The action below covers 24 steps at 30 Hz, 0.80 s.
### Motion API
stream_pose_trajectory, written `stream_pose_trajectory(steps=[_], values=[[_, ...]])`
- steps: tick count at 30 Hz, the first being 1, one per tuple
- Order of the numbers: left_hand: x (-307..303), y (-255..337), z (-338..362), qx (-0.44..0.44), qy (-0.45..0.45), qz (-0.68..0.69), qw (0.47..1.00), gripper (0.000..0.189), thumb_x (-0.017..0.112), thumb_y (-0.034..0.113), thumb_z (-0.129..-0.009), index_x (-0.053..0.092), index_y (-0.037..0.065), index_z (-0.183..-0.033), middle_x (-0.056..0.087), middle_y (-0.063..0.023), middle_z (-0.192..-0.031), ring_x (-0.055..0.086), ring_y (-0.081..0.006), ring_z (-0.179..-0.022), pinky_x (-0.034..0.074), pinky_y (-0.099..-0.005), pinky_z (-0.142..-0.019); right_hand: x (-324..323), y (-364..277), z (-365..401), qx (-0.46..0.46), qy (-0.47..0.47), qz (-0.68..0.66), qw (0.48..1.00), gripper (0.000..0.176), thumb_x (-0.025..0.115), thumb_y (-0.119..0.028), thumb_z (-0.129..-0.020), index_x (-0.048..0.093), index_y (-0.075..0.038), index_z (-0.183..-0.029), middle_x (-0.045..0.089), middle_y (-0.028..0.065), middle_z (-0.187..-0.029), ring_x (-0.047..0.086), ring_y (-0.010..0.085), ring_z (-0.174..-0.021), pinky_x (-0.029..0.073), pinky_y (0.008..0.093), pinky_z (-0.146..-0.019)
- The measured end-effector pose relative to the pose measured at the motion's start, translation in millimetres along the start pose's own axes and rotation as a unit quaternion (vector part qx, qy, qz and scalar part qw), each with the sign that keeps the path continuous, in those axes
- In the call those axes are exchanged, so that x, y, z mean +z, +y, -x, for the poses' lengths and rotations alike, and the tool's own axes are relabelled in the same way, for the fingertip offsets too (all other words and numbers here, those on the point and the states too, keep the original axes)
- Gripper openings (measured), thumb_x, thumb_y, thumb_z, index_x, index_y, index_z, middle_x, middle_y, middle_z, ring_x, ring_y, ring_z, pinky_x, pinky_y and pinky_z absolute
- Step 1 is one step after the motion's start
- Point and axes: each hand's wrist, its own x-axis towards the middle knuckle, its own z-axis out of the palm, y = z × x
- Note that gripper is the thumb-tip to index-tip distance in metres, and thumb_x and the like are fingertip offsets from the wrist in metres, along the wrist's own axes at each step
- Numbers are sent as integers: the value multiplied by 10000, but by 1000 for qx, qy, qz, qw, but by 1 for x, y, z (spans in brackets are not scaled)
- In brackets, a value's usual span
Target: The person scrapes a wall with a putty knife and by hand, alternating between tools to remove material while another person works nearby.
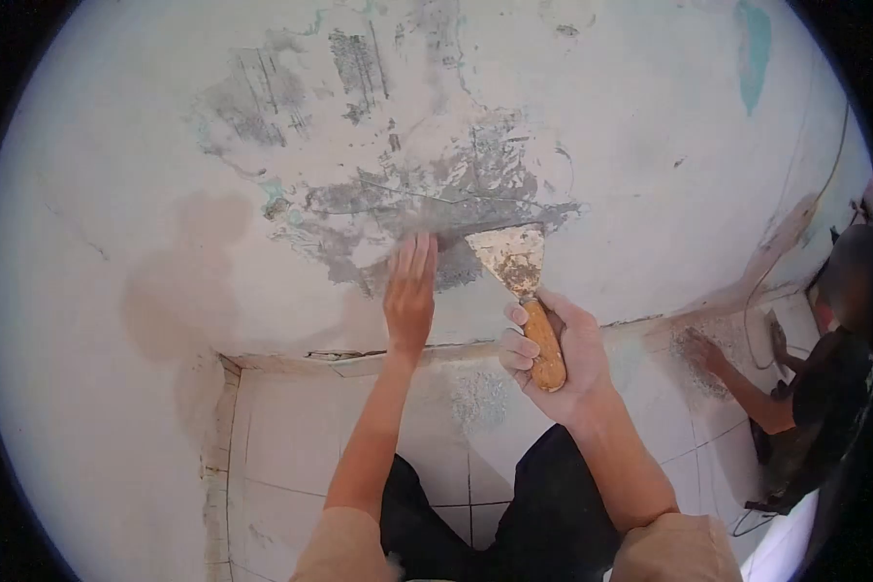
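Observation:
My right hand (pixel 567 354) is closed around the orange-brown wooden handle of a putty knife (pixel 511 258). The knife's wide blade is smeared with pale, crusty residue and points up at the wall, just below a dark scraped band. Left of it, my left hand (pixel 410 291) lies flat against the wall, fingers stretched upward and side by side, with nothing held. Both hands are at the lower part of a rough patch (pixel 475 175) where grey base shows through the white wall (pixel 640 116). Whether the blade touches the wall, I cannot tell.
A ledge edge (pixel 359 363) runs along the wall's foot above pale tiles (pixel 281 427). Debris lies on the tiles near my knees. At the right, a co-worker (pixel 829 388) in dark clothing crouches with a hand on the floor. A thin cable (pixel 824 184) hangs there.

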Motion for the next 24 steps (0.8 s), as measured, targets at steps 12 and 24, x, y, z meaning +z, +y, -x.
stream_pose_trajectory(steps=[12,24], values=[[-85,3,-179,60,176,4,983,719,451,-152,-605,451,31,-1300,433,-102,-1356,417,-282,-1242,343,-387,-1023,-1,-1,-7,3,11,6,1000,142,389,-240,-934,380,-105,-891,470,26,-737,410,121,-515,359,261,-485],[-28,1,-9,5,-37,25,999,608,460,-124,-729,461,78,-1303,454,-50,-1347,415,-230,-1256,382,-366,-999,1,2,4,18,-15,29,999,118,413,-231,-926,383,-120,-898,484,28,-720,422,123,-494,363,265,-468]])
